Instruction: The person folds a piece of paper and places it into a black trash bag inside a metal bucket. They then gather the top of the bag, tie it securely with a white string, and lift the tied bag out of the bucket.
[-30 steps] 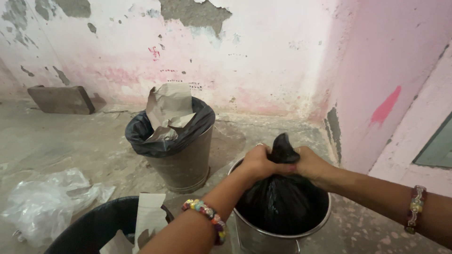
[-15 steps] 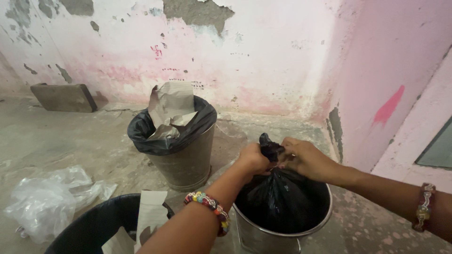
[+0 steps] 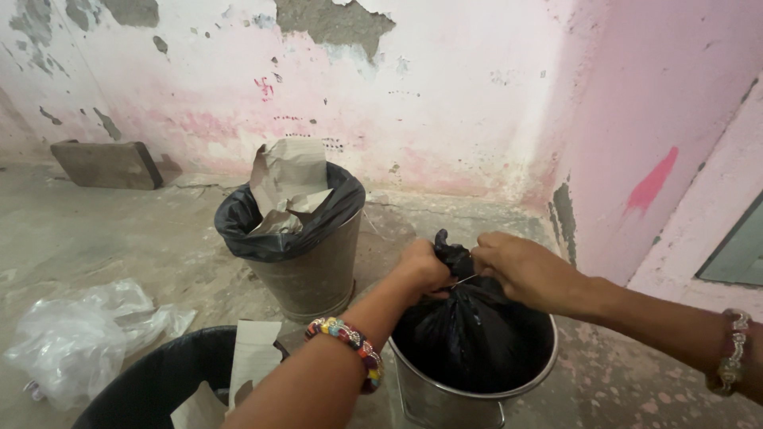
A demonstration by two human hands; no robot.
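A black bin bag (image 3: pixel 469 334) sits inside a round metal bucket (image 3: pixel 445 397) at the lower middle. Its neck is bunched into a tuft between my hands. My left hand (image 3: pixel 423 268) grips the neck from the left, a beaded bracelet on that wrist. My right hand (image 3: pixel 517 266) pinches the neck from the right, and a thin pale strand runs between the two hands across the bag's neck.
A second metal bucket (image 3: pixel 306 274) with a black liner and crumpled brown paper stands behind. A black bin (image 3: pixel 151 385) with paper is at lower left, beside a clear plastic bag (image 3: pixel 75 342). A brick (image 3: pixel 107 164) lies by the peeling pink wall; the wall corner is at right.
The bag's tall gathered top has been drawn down into a short tuft. My right hand shifted from clasping the top to pinching it from the right, and a thin strand now shows between my hands.
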